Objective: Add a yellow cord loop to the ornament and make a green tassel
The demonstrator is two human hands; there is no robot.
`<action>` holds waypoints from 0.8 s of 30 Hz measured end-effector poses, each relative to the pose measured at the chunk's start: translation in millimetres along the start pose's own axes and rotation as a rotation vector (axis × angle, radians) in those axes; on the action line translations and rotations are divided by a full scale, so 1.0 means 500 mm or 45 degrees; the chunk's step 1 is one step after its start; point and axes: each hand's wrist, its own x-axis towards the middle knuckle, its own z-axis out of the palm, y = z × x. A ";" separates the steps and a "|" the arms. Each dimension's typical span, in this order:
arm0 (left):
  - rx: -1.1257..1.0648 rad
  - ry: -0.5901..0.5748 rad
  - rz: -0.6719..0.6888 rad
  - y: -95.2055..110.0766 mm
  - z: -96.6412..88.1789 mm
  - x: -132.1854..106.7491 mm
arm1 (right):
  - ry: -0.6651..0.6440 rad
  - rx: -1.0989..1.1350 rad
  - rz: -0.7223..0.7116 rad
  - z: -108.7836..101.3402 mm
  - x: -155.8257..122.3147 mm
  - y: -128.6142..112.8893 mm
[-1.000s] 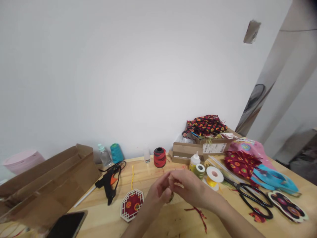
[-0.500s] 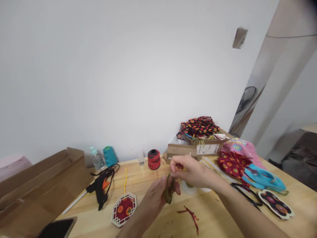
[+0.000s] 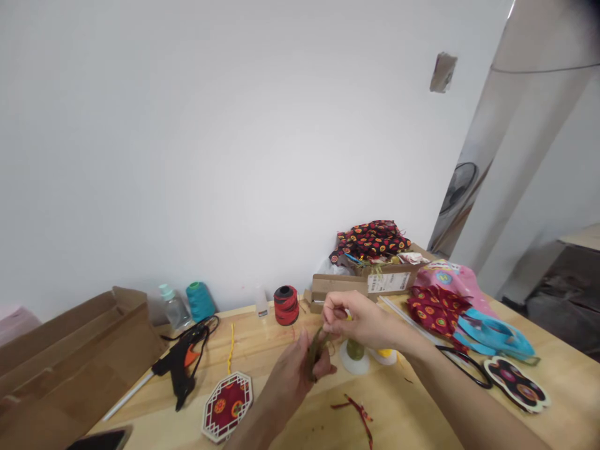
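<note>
My left hand (image 3: 295, 374) is closed around a small bundle of olive-green thread (image 3: 317, 351) just above the wooden table (image 3: 412, 406). My right hand (image 3: 359, 322) pinches the upper end of the same thread, slightly higher and to the right. Right behind the hands stand a green thread spool (image 3: 355, 353) and a yellow thread spool (image 3: 385, 355). A red thread scrap (image 3: 359, 409) lies on the table near my right forearm.
A black glue gun (image 3: 180, 362) and an octagonal red coaster (image 3: 227, 406) lie at the left, beside cardboard boxes (image 3: 70, 362). A red spool (image 3: 286, 305), teal spool (image 3: 200, 301), small bottle (image 3: 171, 306), fabric-filled box (image 3: 370, 262), scissors (image 3: 462, 362) and blue ribbon (image 3: 494, 335) ring the work area.
My hands have drawn apart: the right one has risen with the thread's end while the left holds the bundle lower. The view has shifted slightly to the right.
</note>
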 end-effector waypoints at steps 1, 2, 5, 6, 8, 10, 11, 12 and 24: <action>0.082 0.020 0.014 0.004 -0.002 0.002 | -0.002 -0.017 -0.008 -0.001 0.000 0.001; 0.150 0.023 0.028 0.009 -0.004 0.003 | -0.002 -0.043 -0.022 -0.003 0.000 0.002; 0.224 -0.072 0.075 0.029 -0.015 0.010 | -0.017 -0.114 -0.078 -0.010 0.001 -0.001; 0.231 -0.110 0.089 0.037 -0.017 0.012 | -0.030 -0.128 -0.098 -0.013 0.001 -0.004; 0.289 -0.146 0.106 0.056 -0.018 0.013 | -0.058 -0.153 -0.143 -0.018 0.004 -0.010; 0.400 -0.129 0.101 0.072 -0.013 0.012 | -0.091 -0.183 -0.179 -0.022 0.009 -0.019; 0.450 -0.125 0.088 0.079 -0.010 0.011 | -0.105 -0.200 -0.190 -0.024 0.011 -0.024; 0.487 -0.127 0.073 0.084 -0.006 0.010 | -0.120 -0.214 -0.196 -0.025 0.014 -0.029; 0.644 -0.060 0.043 0.050 -0.026 -0.007 | -0.217 -0.174 -0.102 -0.017 0.021 -0.028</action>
